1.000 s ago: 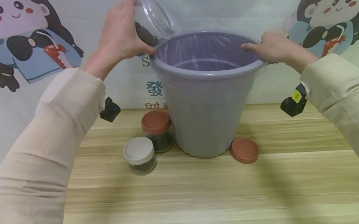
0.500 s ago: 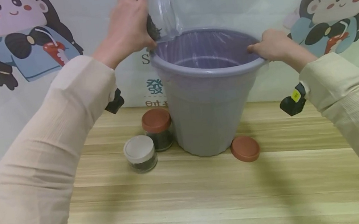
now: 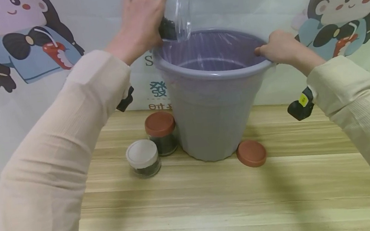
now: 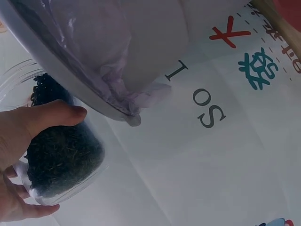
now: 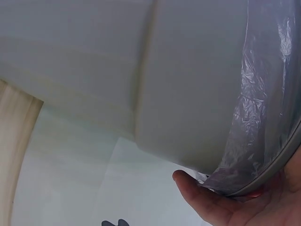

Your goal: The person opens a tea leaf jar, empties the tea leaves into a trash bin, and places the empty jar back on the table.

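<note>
My left hand [image 3: 143, 24] grips a clear open jar [image 3: 176, 18] of dark dried leaves, tipped on its side above the bin's left rim. In the left wrist view, the thumb presses the jar's side, and the leaves [image 4: 66, 157] lie heaped inside. A grey-purple bin [image 3: 212, 116] stands upright, lined with a thin plastic bag [image 3: 212, 48]. At its right rim, my right hand [image 3: 282, 47] holds the edge; the right wrist view has its thumb against the bin's outside by the folded-over liner [image 5: 249, 108]. No leaves can be seen falling.
Left of the bin's base stand a red-lidded jar [image 3: 162, 135] and a white-lidded jar [image 3: 143, 159], both with dark contents. A loose red lid [image 3: 251, 153] lies at its right on the wooden table [image 3: 194, 205]. Behind hangs a printed cloth [image 3: 99, 11].
My left hand has moved right with the jar, bringing its mouth over the bin's rim and tipping it to nearly level. My right hand stays at the rim, its thumb drawn in closer.
</note>
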`<act>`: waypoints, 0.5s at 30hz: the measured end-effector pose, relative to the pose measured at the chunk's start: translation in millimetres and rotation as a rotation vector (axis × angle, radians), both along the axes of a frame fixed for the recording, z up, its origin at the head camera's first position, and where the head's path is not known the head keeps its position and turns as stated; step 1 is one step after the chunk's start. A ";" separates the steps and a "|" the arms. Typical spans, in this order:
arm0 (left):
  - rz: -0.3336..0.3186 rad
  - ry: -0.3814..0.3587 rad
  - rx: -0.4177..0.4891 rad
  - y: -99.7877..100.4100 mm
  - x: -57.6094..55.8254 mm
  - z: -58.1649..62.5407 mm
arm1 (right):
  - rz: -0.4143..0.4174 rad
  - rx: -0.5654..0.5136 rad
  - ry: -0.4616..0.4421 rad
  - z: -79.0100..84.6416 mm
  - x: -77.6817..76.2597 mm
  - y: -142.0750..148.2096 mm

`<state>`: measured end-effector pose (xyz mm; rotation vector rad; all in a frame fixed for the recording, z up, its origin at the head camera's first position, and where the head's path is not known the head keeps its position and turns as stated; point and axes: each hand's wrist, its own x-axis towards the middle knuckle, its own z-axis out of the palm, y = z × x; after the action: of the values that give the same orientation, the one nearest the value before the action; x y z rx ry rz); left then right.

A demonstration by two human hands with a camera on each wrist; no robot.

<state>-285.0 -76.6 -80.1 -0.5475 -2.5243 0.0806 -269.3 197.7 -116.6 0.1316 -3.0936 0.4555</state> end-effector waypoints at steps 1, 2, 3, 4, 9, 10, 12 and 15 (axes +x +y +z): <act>-0.002 0.013 -0.009 1.1 -0.4 1.0 | 0.001 0.000 0.005 -0.4 -0.1 0.5; -0.001 0.024 -0.016 2.2 -0.7 2.2 | 0.002 -0.001 0.009 -0.7 -0.1 0.9; -0.001 0.032 -0.023 3.3 -1.0 3.5 | 0.003 -0.001 0.012 -1.0 -0.1 1.3; 0.001 0.036 -0.032 4.3 -1.1 4.8 | 0.005 -0.001 0.015 -1.1 0.0 1.5; 0.010 0.038 -0.083 8.4 -1.2 9.7 | 0.010 -0.005 0.026 -1.3 0.4 1.1; 0.010 0.038 -0.093 9.3 -1.1 10.4 | 0.010 -0.008 0.028 -1.4 0.5 1.0; 0.011 0.040 -0.112 11.4 -1.2 11.8 | 0.008 -0.009 0.032 -1.5 0.7 0.8; 0.016 0.045 -0.140 14.8 -1.7 13.5 | 0.002 -0.010 0.032 -1.4 0.9 1.1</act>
<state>-286.6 -61.7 -66.6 -0.5746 -2.4923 0.2745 -268.4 198.9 -118.0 0.1398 -3.0599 0.4649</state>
